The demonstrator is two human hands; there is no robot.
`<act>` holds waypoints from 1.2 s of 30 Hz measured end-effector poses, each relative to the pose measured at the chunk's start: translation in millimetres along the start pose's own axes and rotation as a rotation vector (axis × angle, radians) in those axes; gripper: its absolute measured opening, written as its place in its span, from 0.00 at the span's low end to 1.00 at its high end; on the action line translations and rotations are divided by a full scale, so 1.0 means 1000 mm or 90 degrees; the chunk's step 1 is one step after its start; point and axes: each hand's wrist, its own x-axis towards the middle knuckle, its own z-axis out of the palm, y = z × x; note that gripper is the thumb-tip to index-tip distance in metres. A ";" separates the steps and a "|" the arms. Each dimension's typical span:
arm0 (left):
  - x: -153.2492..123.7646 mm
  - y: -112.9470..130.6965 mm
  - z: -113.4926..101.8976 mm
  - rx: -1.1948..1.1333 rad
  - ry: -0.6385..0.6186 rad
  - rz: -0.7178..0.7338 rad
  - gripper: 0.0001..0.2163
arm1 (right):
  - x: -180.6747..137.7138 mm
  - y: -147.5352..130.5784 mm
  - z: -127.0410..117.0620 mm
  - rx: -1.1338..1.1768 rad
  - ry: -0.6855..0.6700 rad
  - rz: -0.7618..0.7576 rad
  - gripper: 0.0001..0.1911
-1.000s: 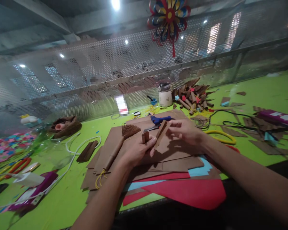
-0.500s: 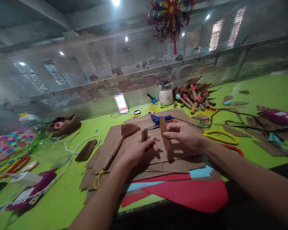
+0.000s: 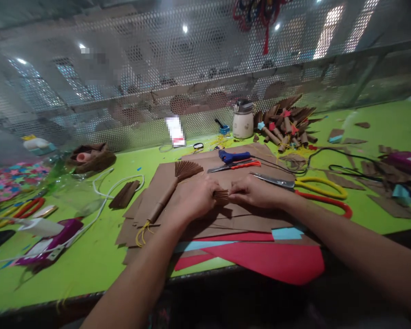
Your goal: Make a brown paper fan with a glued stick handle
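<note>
A small pleated piece of brown paper (image 3: 221,194) is held between my two hands, above a stack of brown paper sheets (image 3: 250,217). My left hand (image 3: 202,196) is closed round its left end. The fingertips of my right hand (image 3: 251,191) pinch its right end. To the left lies a brown paper fan on a rolled handle (image 3: 162,201), its pleats spread at the top and yellow strings at the bottom. Beyond my hands rest a blue glue gun (image 3: 234,157) and a red-handled cutting tool (image 3: 234,166). Scissors with yellow and red handles (image 3: 324,187) lie by my right wrist.
A pile of finished-looking paper pieces (image 3: 287,125) stands beside a white jar (image 3: 243,123). Folded brown strips (image 3: 124,194) and a white cable (image 3: 95,201) lie left. A purple power strip (image 3: 63,235) is at front left, and red paper (image 3: 277,262) overhangs the table edge.
My hands have come together, and the brown paper held apart in each is now one pleated bundle between them. The view has tilted down, and the scissors' blades are now uncovered.
</note>
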 end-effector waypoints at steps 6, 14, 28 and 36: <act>0.003 0.002 -0.001 0.086 -0.051 0.026 0.09 | 0.001 0.019 0.009 -0.037 0.050 -0.039 0.11; 0.002 0.004 -0.001 0.200 -0.033 0.108 0.09 | -0.005 0.025 0.007 -0.067 0.069 -0.065 0.12; 0.001 0.000 0.001 0.359 -0.022 0.107 0.06 | -0.008 0.012 0.004 -0.299 0.012 -0.090 0.10; -0.004 0.004 -0.009 0.352 -0.058 0.068 0.03 | -0.014 0.001 -0.005 -0.369 -0.036 -0.030 0.09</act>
